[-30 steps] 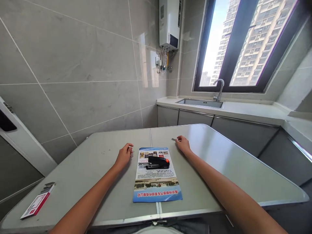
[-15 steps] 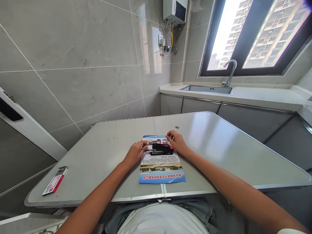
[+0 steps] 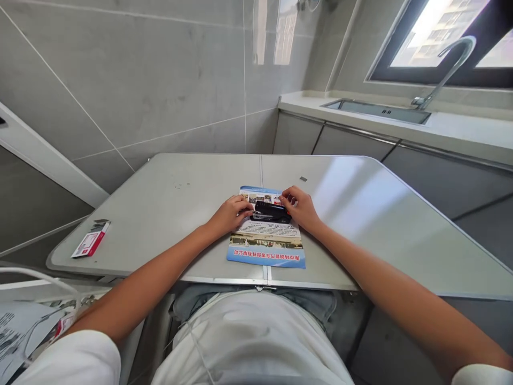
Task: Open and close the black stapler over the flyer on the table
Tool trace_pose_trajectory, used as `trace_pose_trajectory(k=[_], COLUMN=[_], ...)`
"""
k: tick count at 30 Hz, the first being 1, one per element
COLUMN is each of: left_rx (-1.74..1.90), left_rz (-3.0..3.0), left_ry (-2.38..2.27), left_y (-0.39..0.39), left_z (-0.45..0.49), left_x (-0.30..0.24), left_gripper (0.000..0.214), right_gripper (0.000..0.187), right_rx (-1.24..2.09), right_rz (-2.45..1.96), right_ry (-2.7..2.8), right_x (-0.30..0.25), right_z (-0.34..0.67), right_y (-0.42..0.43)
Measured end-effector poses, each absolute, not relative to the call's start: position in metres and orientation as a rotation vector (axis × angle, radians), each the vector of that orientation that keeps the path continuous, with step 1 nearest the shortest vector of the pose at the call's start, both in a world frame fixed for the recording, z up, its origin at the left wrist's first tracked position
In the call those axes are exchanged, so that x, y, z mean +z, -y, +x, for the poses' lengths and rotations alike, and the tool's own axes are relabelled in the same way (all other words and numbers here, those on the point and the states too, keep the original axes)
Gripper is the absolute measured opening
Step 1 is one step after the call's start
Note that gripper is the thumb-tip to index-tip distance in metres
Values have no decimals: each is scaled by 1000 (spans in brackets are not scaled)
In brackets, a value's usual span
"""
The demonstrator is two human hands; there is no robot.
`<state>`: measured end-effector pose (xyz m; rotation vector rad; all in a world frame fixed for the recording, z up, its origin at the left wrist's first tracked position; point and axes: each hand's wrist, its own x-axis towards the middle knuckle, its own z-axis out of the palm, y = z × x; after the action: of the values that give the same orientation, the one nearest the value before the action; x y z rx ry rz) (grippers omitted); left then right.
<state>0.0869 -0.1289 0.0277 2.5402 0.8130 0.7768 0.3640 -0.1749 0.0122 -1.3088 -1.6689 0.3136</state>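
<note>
Centrally, a black stapler with a bright metal tray (image 3: 271,208) is seen lying across a printed paper leaflet with blue borders (image 3: 266,241), placed over the seam of a pale grey table with a metal edge (image 3: 360,211). The stapler's metal end is directed toward the left hand (image 3: 231,214), whose fingers are bent and whose fingertips are set at that end; whether it is pinched or only touched cannot be told. The rear end is met by the right hand (image 3: 300,207), held with thumb and fingers curled; a firm grip cannot be confirmed. Beyond the right hand, a small dark grey strip (image 3: 303,179) is noted on the tabletop. Near the table's left edge, a flat red-and-white packet (image 3: 91,240) is observed, well apart from both hands.
</note>
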Motion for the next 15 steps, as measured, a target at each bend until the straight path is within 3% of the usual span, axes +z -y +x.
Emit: trace_pose_trajectory(k=[12, 15], left_rx=[790, 813], left_rz=[2377, 2421], left_ry=[-772, -720], left_y=[127, 122], left_z=[87, 82], left_x=[34, 34], left_gripper=[9, 9], right_gripper=[22, 31], right_rx=[399, 371], right_rz=[-1131, -1162], right_ry=[1991, 2050], right_x=[23, 13], right_z=[352, 352], right_y=[194, 196])
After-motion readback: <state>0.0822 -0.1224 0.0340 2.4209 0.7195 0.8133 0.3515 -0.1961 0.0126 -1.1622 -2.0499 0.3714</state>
